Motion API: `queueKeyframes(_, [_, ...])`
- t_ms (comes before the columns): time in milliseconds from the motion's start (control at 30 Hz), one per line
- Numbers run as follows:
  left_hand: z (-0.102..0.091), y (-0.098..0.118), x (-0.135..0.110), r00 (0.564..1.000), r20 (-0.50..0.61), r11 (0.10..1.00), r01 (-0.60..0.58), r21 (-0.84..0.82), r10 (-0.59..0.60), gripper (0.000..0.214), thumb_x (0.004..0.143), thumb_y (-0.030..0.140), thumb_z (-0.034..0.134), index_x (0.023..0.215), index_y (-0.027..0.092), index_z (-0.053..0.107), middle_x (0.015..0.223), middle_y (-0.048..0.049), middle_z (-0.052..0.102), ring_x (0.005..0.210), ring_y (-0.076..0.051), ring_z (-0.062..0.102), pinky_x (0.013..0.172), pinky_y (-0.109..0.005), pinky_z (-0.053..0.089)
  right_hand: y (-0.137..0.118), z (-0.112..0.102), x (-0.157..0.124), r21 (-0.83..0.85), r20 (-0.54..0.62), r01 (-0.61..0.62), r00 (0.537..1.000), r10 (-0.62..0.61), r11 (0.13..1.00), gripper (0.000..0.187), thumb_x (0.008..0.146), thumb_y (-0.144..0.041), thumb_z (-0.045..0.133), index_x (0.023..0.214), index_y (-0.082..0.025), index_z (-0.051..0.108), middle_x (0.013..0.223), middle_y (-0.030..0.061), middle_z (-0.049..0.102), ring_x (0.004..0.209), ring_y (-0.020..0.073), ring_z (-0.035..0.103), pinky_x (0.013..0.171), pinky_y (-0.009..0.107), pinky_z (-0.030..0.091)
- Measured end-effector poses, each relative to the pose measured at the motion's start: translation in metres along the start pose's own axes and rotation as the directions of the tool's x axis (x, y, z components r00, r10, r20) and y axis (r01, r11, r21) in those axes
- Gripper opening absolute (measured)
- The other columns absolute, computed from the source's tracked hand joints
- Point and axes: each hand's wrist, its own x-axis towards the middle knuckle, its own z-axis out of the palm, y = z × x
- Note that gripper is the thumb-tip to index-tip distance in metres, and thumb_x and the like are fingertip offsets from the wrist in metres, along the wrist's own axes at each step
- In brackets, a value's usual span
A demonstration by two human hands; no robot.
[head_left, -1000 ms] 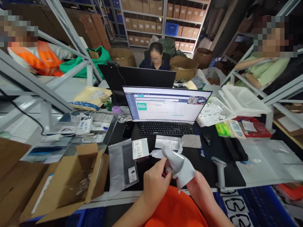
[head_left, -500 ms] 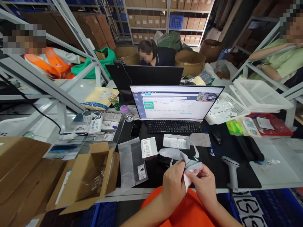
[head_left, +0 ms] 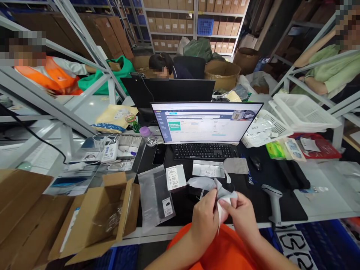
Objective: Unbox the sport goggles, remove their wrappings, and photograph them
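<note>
Both hands meet above the front of the black desk mat. My left hand (head_left: pixel 206 210) is closed on a grey cloth (head_left: pixel 223 190), which bunches up between my fingers. Pinching the same bundle from the other side is my right hand (head_left: pixel 242 213). A white piece of cloth or tissue (head_left: pixel 222 214) hangs down between the hands; whether anything is wrapped inside is hidden. Just beyond lie a pale, translucent pouch-like item (head_left: pixel 201 182) and an open white box (head_left: pixel 208 168) with printed paper in it. A flat grey cloth (head_left: pixel 235 165) rests beside that box.
A small labelled box (head_left: pixel 176 177) and a clear zip bag (head_left: pixel 156 197) lie left, beside an open carton (head_left: pixel 104 213). The keyboard (head_left: pixel 202 150) and monitor (head_left: pixel 206 123) stand ahead. To the right are a scanner (head_left: pixel 274 200), a mouse (head_left: pixel 255 163) and white baskets (head_left: pixel 305 108). Other people sit around.
The cloth has shifted in my fingers, with a grey corner now pointing up and more white showing. The view has turned slightly, and the person behind the monitors leans further left.
</note>
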Motion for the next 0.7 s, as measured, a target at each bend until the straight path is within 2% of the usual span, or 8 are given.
queueKeyframes(100, [-0.001,0.002,0.002,0.998,0.059,1.000,-0.004,-0.020,0.006,0.039,0.093,0.011,0.045,0.130,0.019,0.053,0.112,-0.0111,0.074,0.099,-0.022,0.073,0.085,-0.034,0.061,-0.014,-0.002,0.020,0.202,-0.030,-0.056,0.998,0.064,0.978,0.060,0.055,-0.035,0.093,0.055,-0.022,0.034,0.052,-0.0076,0.046,0.048,0.0089,0.040,0.048,0.022,0.037])
queueKeyframes(167, [-0.001,0.002,0.004,0.998,0.065,0.999,-0.014,-0.035,0.016,0.043,0.092,0.009,0.046,0.133,0.020,0.052,0.121,-0.0108,0.072,0.107,-0.022,0.071,0.091,-0.035,0.060,-0.015,0.001,0.023,0.255,-0.080,-0.080,0.991,0.103,0.964,0.055,0.058,-0.039,0.092,0.057,-0.022,0.039,0.056,-0.0066,0.051,0.049,0.0105,0.045,0.050,0.024,0.042])
queueKeyframes(300, [-0.004,0.001,0.009,1.000,0.006,0.999,-0.005,-0.049,0.005,0.041,0.090,0.009,0.051,0.130,0.017,0.058,0.118,-0.0111,0.074,0.106,-0.022,0.072,0.091,-0.034,0.061,0.000,0.010,0.002,0.060,-0.162,-0.012,0.987,0.022,0.998,0.048,0.064,-0.044,0.088,0.057,-0.022,0.046,0.052,-0.0066,0.048,0.049,0.0116,0.044,0.048,0.025,0.041])
queueKeyframes(367, [-0.004,0.000,0.011,1.000,-0.026,0.998,0.005,-0.064,-0.007,0.038,0.090,0.012,0.053,0.127,0.017,0.060,0.115,-0.0117,0.075,0.103,-0.023,0.073,0.088,-0.034,0.062,0.005,0.010,-0.005,-0.030,-0.112,0.036,0.993,-0.039,0.999,0.051,0.061,-0.039,0.090,0.053,-0.022,0.043,0.049,-0.0072,0.044,0.048,0.0108,0.041,0.047,0.024,0.039])
queueKeyframes(433, [-0.004,0.001,0.012,0.999,-0.025,0.996,0.027,-0.084,-0.029,0.036,0.091,0.013,0.053,0.126,0.017,0.062,0.110,-0.0108,0.076,0.098,-0.022,0.074,0.085,-0.033,0.063,0.002,0.005,0.000,-0.012,-0.044,0.031,0.999,-0.031,0.999,0.051,0.057,-0.035,0.092,0.052,-0.021,0.043,0.049,-0.0071,0.045,0.049,0.0105,0.042,0.048,0.024,0.039])
queueKeyframes(500, [-0.003,0.002,0.011,0.999,0.005,0.993,0.042,-0.111,-0.042,0.038,0.091,0.011,0.051,0.126,0.019,0.062,0.110,-0.0093,0.076,0.098,-0.021,0.074,0.085,-0.032,0.062,-0.008,-0.001,0.014,0.101,-0.021,-0.025,0.999,0.027,0.995,0.048,0.058,-0.035,0.093,0.055,-0.021,0.047,0.052,-0.0064,0.050,0.050,0.0111,0.046,0.051,0.024,0.042])
queueKeyframes(600, [-0.002,0.004,0.010,0.999,0.043,0.991,0.014,-0.134,-0.008,0.043,0.090,0.007,0.047,0.129,0.021,0.060,0.119,-0.0089,0.074,0.108,-0.022,0.071,0.094,-0.035,0.060,-0.016,-0.004,0.025,0.257,-0.093,-0.079,0.990,0.106,0.963,0.039,0.062,-0.042,0.090,0.066,-0.021,0.057,0.060,-0.0038,0.060,0.054,0.0143,0.054,0.054,0.026,0.047])
queueKeyframes(700, [-0.001,0.002,0.011,1.000,0.016,0.992,0.023,-0.128,-0.021,0.042,0.090,0.008,0.049,0.129,0.021,0.060,0.118,-0.0092,0.074,0.106,-0.022,0.072,0.092,-0.036,0.061,-0.008,0.002,0.012,0.141,-0.152,-0.038,0.987,0.060,0.989,0.034,0.067,-0.046,0.086,0.071,-0.022,0.062,0.059,-0.0028,0.060,0.056,0.0169,0.056,0.053,0.027,0.047])
